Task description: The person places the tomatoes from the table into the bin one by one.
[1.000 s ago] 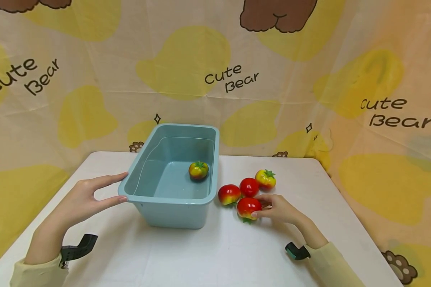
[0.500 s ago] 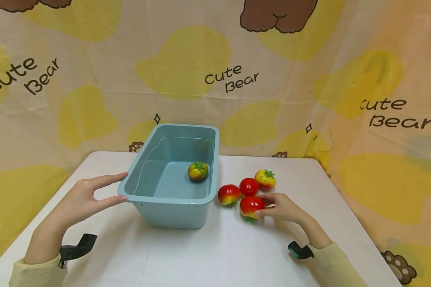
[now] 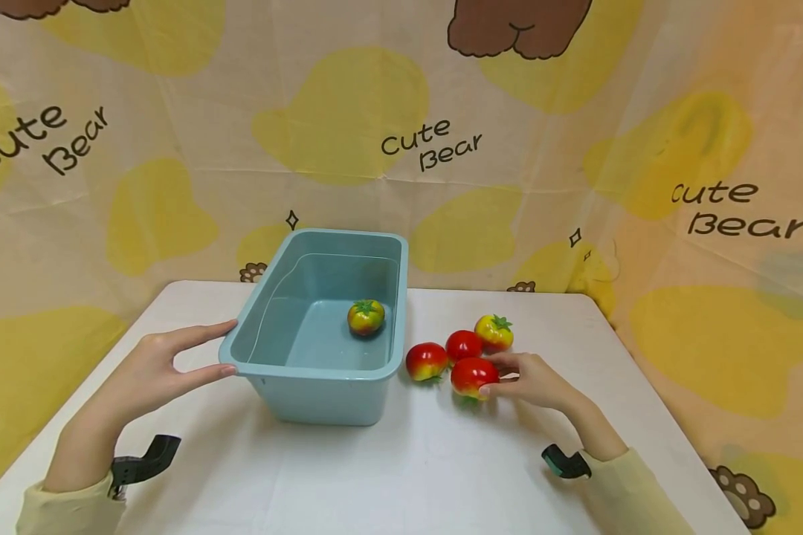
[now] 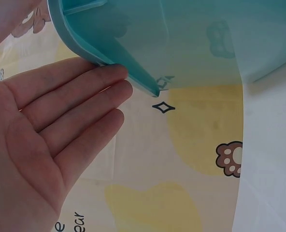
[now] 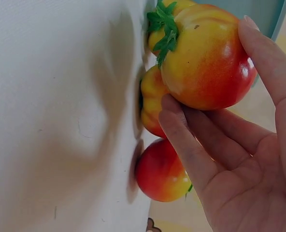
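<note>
My right hand [image 3: 535, 383] pinches a red-and-yellow toy tomato [image 3: 473, 377] between thumb and fingers. In the right wrist view this tomato [image 5: 206, 55] is held off the white surface, its green leaves facing the table. Close behind it lie a red-yellow tomato [image 3: 427, 362], a red one [image 3: 464, 345] and a mostly yellow one [image 3: 494, 333]. Another yellow-green tomato [image 3: 366, 318] sits inside the blue-grey plastic tub [image 3: 321, 373]. At the tub's left front corner my left hand [image 3: 150, 375] touches the rim with thumb and fingers spread; its straight fingers show in the left wrist view.
The tub stands left of the tomatoes on a white table [image 3: 415, 475]. A patterned cloth [image 3: 348, 111] with bear prints hangs behind the table and along its sides. Black wrist straps [image 3: 149, 459] sit on both arms.
My right hand has drawn the gripped tomato up and to the right, slightly off the table. The tomato in the tub has shifted a little left. My left hand stays at the rim.
</note>
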`<state>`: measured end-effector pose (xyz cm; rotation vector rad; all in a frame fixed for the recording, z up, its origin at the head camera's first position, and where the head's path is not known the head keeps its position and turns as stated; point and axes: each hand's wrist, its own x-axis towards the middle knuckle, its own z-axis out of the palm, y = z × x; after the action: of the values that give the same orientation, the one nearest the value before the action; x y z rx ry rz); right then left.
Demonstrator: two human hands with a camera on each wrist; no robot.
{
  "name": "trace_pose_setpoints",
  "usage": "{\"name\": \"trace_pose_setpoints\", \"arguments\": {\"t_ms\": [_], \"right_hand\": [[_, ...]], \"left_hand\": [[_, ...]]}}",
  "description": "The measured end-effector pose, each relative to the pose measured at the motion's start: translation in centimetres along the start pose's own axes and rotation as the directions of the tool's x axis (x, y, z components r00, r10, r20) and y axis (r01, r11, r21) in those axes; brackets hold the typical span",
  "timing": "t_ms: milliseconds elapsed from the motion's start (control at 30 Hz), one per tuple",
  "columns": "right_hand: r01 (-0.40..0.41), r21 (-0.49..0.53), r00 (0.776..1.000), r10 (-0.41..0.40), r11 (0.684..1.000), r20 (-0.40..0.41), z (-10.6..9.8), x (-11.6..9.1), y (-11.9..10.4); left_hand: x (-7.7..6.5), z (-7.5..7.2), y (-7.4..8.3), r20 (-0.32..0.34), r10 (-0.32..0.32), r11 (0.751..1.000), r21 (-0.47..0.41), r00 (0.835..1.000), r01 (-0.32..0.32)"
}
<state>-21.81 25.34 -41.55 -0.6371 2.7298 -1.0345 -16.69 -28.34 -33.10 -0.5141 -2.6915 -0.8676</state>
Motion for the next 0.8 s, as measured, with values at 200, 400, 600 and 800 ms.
{"name": "trace_pose_setpoints", "arguments": {"t_ms": [200,400,600,800], "right_hand": [[0.005,0.003,1.0,-0.005,1.0,-0.01,-0.5,0.1,-0.7],[0.011,0.001,1.0,-0.011,1.0,-0.011,-1.1,0.4,-1.4],[0.017,0.005,1.0,-0.017,1.0,-0.011,-1.7,0.8,-2.2],[0.041,0.022,0.999,-0.04,0.999,-0.012,-2.3,1.2,-2.7]], "left_hand": [[0.0,0.0,0.0,0.0,0.007,1.0,-0.001,1.0,-0.007],[-0.1,0.0,0.0,0.001,0.002,1.0,0.0,1.0,-0.002],[-0.1,-0.1,0.0,0.003,-0.002,1.0,0.002,1.0,0.002],[-0.1,-0.1,0.1,0.0,0.0,1.0,0.005,1.0,0.0]]}}
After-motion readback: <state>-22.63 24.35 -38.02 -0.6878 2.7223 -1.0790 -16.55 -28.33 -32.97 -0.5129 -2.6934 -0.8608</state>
